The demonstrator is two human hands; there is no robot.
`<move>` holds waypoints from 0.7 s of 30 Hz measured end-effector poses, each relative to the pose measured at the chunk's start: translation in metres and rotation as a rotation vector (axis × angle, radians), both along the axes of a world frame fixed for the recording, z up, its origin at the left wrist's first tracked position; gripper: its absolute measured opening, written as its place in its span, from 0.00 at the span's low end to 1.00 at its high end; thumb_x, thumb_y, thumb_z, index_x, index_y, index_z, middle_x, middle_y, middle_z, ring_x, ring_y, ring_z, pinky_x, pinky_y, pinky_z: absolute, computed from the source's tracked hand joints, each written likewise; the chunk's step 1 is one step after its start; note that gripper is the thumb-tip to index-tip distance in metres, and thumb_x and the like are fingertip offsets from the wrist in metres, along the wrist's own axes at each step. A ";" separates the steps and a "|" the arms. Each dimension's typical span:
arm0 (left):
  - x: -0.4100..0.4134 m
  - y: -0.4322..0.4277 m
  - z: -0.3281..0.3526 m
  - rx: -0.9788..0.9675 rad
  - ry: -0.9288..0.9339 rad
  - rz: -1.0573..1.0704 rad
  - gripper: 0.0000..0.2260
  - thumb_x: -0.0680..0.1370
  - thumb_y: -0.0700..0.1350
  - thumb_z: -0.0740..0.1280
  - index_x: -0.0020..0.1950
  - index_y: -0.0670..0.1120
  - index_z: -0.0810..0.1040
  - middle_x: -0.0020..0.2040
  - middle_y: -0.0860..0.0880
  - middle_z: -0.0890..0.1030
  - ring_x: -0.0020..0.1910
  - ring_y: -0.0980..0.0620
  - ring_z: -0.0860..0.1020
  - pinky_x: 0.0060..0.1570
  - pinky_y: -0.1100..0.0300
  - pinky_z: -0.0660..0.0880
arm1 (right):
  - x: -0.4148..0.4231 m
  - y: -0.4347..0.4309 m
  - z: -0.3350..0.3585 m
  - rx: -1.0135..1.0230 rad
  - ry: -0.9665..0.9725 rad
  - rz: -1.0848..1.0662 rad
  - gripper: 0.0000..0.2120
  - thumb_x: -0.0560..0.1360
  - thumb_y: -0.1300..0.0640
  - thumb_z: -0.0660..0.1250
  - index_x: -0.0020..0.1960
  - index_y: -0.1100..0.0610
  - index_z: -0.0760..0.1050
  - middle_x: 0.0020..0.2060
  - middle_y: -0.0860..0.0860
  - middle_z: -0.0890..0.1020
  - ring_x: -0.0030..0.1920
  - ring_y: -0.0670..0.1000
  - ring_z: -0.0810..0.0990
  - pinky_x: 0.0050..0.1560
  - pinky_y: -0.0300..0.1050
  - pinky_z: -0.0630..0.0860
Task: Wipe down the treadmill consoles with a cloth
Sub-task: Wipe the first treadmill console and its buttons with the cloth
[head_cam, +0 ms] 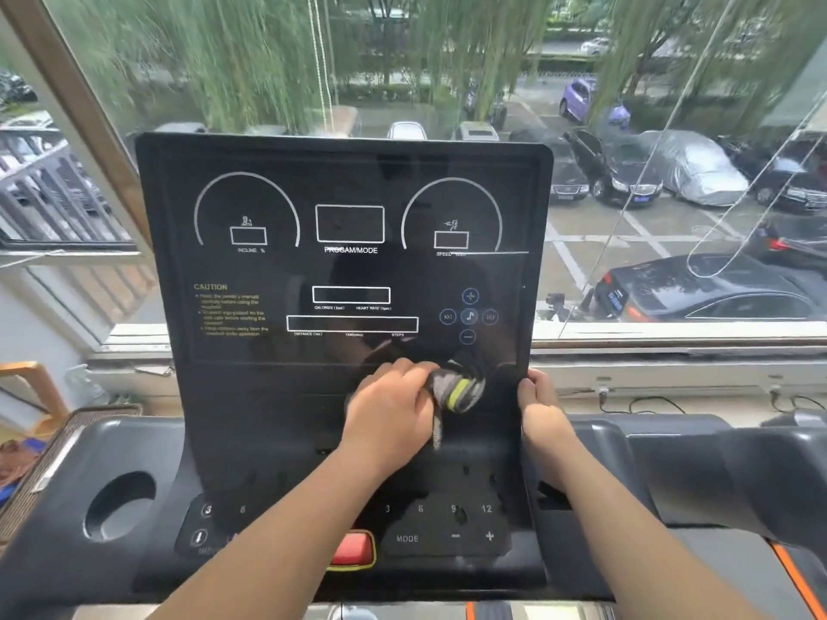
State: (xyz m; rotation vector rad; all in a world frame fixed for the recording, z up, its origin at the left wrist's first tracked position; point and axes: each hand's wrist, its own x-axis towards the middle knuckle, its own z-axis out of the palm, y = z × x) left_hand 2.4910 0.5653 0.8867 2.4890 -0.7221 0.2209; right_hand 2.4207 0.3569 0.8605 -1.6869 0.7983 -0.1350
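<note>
Here, the grey-and-yellow cloth (pixel 462 389) was held bunched in the curled fingers of the left hand (pixel 393 407) and pressed against the lower console (pixel 268 270) panel. The console's right edge was gripped by the right hand (pixel 539 407). A round cup holder (pixel 118 505) was seen well left.

My left hand (pixel 394 409) grips a bunched grey-and-yellow cloth (pixel 461 389) against the treadmill console (pixel 349 261), low on its dark panel. My right hand (pixel 539 404), at the cloth's 3 o'clock, grips the console's right edge.
</note>
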 end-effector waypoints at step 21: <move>-0.028 -0.097 -0.004 0.089 -0.151 -0.041 0.13 0.73 0.51 0.59 0.42 0.50 0.82 0.34 0.52 0.82 0.32 0.47 0.79 0.37 0.57 0.76 | 0.001 -0.017 -0.009 -0.106 0.042 0.125 0.09 0.86 0.56 0.56 0.48 0.48 0.70 0.44 0.49 0.78 0.46 0.48 0.78 0.49 0.37 0.76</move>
